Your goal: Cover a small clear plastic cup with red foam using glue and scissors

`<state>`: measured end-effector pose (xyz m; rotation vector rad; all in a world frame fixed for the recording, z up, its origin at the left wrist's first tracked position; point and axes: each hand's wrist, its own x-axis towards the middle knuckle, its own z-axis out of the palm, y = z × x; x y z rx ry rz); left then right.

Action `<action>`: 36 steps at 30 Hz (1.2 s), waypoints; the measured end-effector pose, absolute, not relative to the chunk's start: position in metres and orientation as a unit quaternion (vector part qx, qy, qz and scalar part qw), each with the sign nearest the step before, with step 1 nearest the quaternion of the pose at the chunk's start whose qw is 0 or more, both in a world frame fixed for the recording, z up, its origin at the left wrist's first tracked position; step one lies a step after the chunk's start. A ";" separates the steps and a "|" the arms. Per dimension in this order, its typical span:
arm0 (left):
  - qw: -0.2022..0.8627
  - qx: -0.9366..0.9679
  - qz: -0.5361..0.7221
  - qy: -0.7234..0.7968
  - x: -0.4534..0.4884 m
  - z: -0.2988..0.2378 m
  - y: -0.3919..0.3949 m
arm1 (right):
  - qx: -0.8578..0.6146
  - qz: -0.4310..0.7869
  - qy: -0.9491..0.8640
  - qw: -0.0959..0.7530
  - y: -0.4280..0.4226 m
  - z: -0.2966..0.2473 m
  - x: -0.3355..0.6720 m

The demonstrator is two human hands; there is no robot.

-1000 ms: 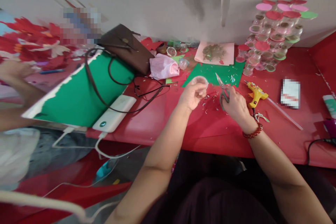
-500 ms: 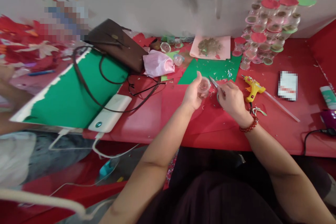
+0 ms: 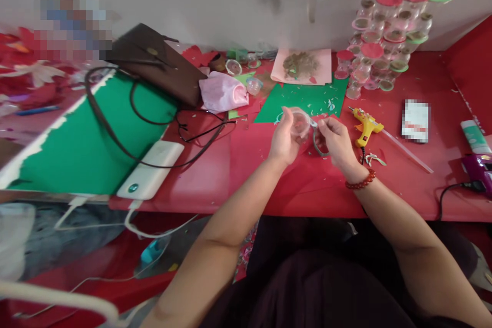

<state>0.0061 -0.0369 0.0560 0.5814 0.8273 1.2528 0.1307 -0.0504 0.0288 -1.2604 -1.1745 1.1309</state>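
Small clear plastic cup (image 3: 300, 124) sits just above red table (image 3: 230, 164), pinched in left hand (image 3: 282, 138), tilted so its rim faces green-handled metal scissors (image 3: 318, 143) gripped by right hand (image 3: 336, 138); blade tip apparently touches the rim.

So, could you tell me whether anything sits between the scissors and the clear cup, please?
Nothing visible does. The left hand holds the clear cup above the red table, and the scissors in the right hand point straight at its rim; whether the tip touches is too blurred to tell.
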 end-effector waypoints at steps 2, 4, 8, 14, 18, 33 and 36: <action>0.700 0.268 0.546 0.375 0.003 0.056 -0.035 | -0.545 0.447 -0.493 0.511 -0.049 0.028 0.133; 0.709 0.278 0.524 0.381 0.002 0.056 -0.034 | -0.556 0.399 -0.506 0.524 -0.048 0.027 0.136; 0.715 0.291 0.498 0.395 0.003 0.053 -0.034 | -0.528 0.319 -0.553 0.559 -0.048 0.028 0.139; 0.699 0.342 0.473 0.412 0.007 0.047 -0.036 | -0.521 0.288 -0.587 0.549 -0.052 0.027 0.136; 0.687 0.352 0.487 0.409 0.004 0.044 -0.034 | -0.502 0.355 -0.546 0.569 -0.048 0.020 0.138; 0.684 0.320 0.514 0.407 0.002 0.042 -0.032 | -0.520 0.266 -0.594 0.553 -0.052 0.026 0.136; 0.683 0.318 0.524 0.398 0.005 0.041 -0.035 | -0.529 0.218 -0.609 0.550 -0.051 0.023 0.135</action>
